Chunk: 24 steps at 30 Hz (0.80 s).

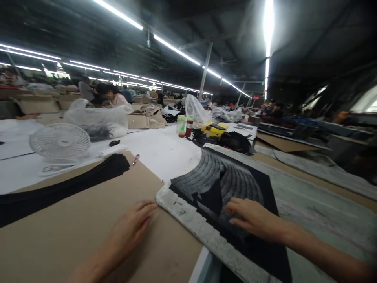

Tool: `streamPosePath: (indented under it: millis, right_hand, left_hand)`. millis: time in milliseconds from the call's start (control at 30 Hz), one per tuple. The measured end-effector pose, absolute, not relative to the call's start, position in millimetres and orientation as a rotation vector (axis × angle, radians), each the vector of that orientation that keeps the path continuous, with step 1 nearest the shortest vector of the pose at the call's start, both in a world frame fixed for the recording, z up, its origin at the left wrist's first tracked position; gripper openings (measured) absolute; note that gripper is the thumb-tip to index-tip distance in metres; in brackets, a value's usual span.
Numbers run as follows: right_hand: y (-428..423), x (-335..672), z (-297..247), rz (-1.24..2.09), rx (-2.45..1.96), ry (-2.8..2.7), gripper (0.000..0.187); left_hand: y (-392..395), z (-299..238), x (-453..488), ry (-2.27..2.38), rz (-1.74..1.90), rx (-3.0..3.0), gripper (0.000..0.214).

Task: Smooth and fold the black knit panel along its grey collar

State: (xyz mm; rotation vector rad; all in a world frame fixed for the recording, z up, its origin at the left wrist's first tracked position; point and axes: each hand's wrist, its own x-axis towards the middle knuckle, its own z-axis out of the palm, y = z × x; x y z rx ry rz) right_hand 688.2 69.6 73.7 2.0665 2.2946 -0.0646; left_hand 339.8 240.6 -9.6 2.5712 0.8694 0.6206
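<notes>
My right hand (pixel 253 218) lies flat with its fingers stretched out on a fanned stack of black fabric pieces (pixel 224 184). The stack rests on a worn grey-white board (pixel 188 214). My left hand (pixel 129 232) rests open, palm down, on a brown cardboard sheet (pixel 97 220), just left of the board's edge. It holds nothing. A long black fabric strip (pixel 64 186) lies across the cardboard further left.
A small white fan (pixel 59 143) stands at the left on the white table (pixel 161 151). Behind it lie a clear plastic bag (pixel 97 120), bottles (pixel 184 125), a yellow box (pixel 216 129) and a black bag (pixel 235 141). Other people work at far tables.
</notes>
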Motion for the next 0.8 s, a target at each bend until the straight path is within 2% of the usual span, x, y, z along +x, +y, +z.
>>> streamPosePath:
  millis: [133,267,433,800]
  right_hand:
    - [31.8,705.5,63.0,0.058,2.249,2.231,0.011]
    - [36.6,711.9,58.5,0.133,2.241,2.337,0.015]
    - [62.6,714.7,53.0,0.147,2.181,2.455,0.023]
    - [20.7,734.0,52.3,0.07,2.225,2.397,0.015]
  left_hand:
    - [181.2,9.4,427.7,0.561,0.507,2.543,0.042]
    - [160.5,15.4,470.8,0.513,0.492,2.552,0.047]
    - [147.7,6.8,488.1,0.451,0.493,2.613,0.045]
    - [118.3,-35.4,510.2,0.224,0.53,2.797,0.04]
